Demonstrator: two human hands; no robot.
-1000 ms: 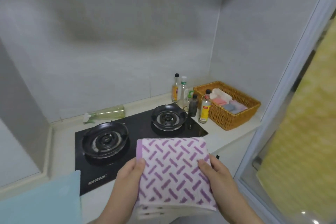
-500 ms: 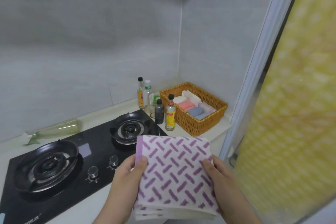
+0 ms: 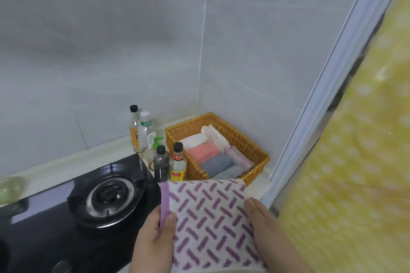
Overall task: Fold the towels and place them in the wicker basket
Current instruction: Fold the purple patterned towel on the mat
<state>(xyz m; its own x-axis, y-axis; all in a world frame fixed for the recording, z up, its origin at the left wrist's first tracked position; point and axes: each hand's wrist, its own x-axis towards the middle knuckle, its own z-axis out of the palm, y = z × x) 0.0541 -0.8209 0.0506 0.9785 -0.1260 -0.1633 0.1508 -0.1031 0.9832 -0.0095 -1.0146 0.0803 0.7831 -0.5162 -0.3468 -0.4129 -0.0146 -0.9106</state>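
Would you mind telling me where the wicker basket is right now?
In the head view, the wicker basket sits in the wall corner, right of the bottles, just beyond the held purple-patterned towel.

Bare left hand (image 3: 153,239), bare right hand (image 3: 264,224)

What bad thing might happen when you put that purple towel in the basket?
Two things, maybe. The red-capped bottle and the dark bottle stand close beside the wicker basket, so the left hand or the purple towel might knock them over on the way in. The basket also looks nearly full of folded towels, so squeezing this one in might rumple them or undo its fold.
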